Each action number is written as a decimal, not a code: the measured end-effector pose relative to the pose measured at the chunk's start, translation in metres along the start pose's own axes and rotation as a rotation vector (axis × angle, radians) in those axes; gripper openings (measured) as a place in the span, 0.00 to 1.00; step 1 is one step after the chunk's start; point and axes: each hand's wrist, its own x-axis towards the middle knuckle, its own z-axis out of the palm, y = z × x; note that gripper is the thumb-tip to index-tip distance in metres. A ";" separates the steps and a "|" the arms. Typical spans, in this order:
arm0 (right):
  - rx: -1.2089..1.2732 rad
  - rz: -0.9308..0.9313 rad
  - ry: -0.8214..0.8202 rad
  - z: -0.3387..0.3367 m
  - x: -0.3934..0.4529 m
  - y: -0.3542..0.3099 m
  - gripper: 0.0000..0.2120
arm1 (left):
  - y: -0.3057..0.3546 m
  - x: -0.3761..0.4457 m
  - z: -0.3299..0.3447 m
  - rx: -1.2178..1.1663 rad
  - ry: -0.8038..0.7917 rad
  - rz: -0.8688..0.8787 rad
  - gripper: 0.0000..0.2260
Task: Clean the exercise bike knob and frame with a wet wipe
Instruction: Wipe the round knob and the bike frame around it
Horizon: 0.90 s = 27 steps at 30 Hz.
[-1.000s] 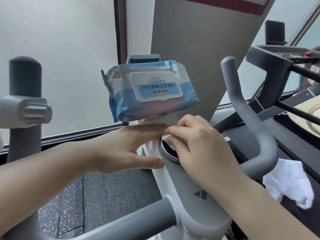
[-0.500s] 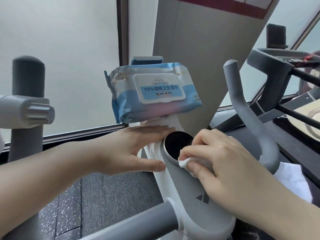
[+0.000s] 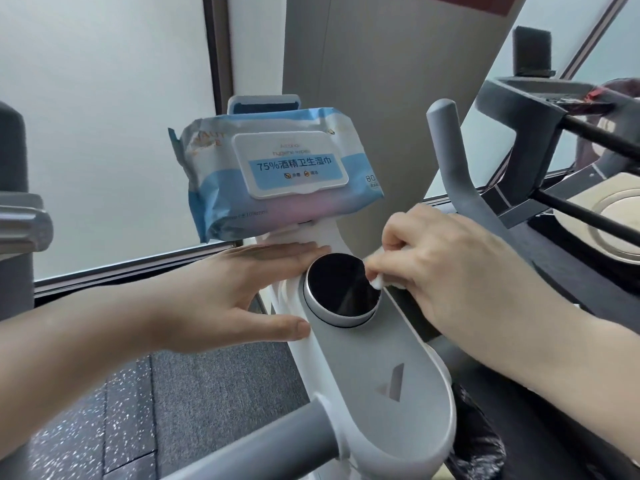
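The bike's round knob has a black glossy face and a silver rim, and sits at the top of the grey and white frame. My right hand pinches a small white wet wipe against the knob's right rim. My left hand lies flat against the frame's left side, fingers straight along the knob's upper left and thumb below it. A blue pack of wet wipes rests on the holder just above the knob.
A grey handlebar curves up at the right of the knob, another grey bar runs across the bottom. A second machine stands at the right, a grey post with a knob at the left. Frosted windows behind.
My right hand has slid the wipe off the knob's face, down its lower right side, then up to its right rim. The left hand has stayed on the frame.
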 end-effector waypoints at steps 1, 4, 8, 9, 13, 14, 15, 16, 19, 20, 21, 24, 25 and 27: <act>-0.006 0.012 0.017 0.002 0.004 -0.001 0.08 | 0.000 0.000 0.000 -0.003 0.001 0.007 0.32; 0.028 0.054 0.072 0.008 0.019 -0.010 0.06 | -0.001 0.001 0.000 -0.004 0.008 0.022 0.32; 0.074 0.060 0.126 0.014 0.032 -0.033 0.06 | 0.003 0.001 -0.001 -0.007 0.047 0.090 0.29; 0.083 0.062 0.125 0.014 0.032 -0.037 0.06 | 0.004 0.001 -0.001 -0.012 0.052 0.103 0.28; 0.218 0.065 0.053 0.011 0.023 -0.041 0.07 | 0.004 0.003 -0.002 -0.026 0.032 0.098 0.25; 0.250 0.062 0.022 0.009 0.021 -0.041 0.07 | 0.004 0.003 -0.002 -0.028 0.027 0.091 0.25; 0.278 0.057 -0.009 0.008 0.019 -0.041 0.08 | 0.004 0.003 -0.001 -0.030 0.023 0.086 0.25; 0.309 0.053 -0.041 0.006 0.017 -0.041 0.09 | 0.004 0.003 -0.001 -0.030 0.021 0.083 0.26; 0.415 0.051 -0.143 -0.001 0.012 -0.035 0.11 | 0.001 0.002 0.001 -0.021 0.019 0.049 0.31; 0.439 0.051 -0.174 -0.003 0.010 -0.031 0.11 | 0.000 0.002 0.001 -0.013 0.018 0.035 0.32; 0.451 0.047 -0.204 -0.005 0.008 -0.028 0.11 | -0.001 0.002 0.001 -0.004 0.016 0.024 0.32; 0.420 0.017 -0.256 -0.011 0.002 -0.017 0.10 | -0.001 0.001 0.001 0.000 0.006 0.005 0.33; 0.382 0.004 -0.250 -0.013 0.000 -0.013 0.10 | -0.001 0.001 0.001 -0.004 0.003 -0.001 0.33; 0.272 -0.033 -0.196 -0.015 -0.002 -0.007 0.09 | -0.001 0.001 0.001 -0.006 -0.003 -0.011 0.33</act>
